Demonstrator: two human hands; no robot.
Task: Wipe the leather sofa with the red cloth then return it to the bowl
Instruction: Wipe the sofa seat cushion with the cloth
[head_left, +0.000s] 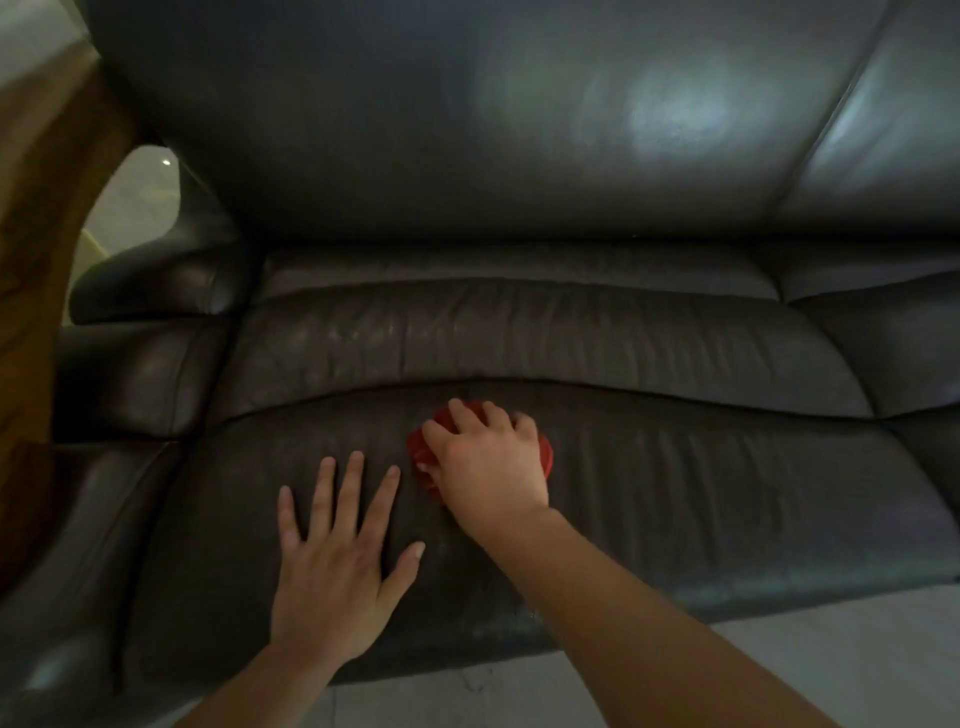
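Observation:
The dark leather sofa (519, 338) fills most of the view, its seat cushion running across the middle and its backrest above. My right hand (488, 462) presses the bunched red cloth (418, 449) onto the front seat cushion; the cloth shows only around my fingers and palm. To its left my left hand (337, 561) lies flat on the same cushion, fingers spread, holding nothing. No bowl is in view.
The sofa's padded armrest (140, 374) stands at the left. A brown wooden piece (36, 249) rises at the far left edge. Pale floor (779, 670) shows below the seat's front edge. A second seat cushion (893, 343) continues to the right.

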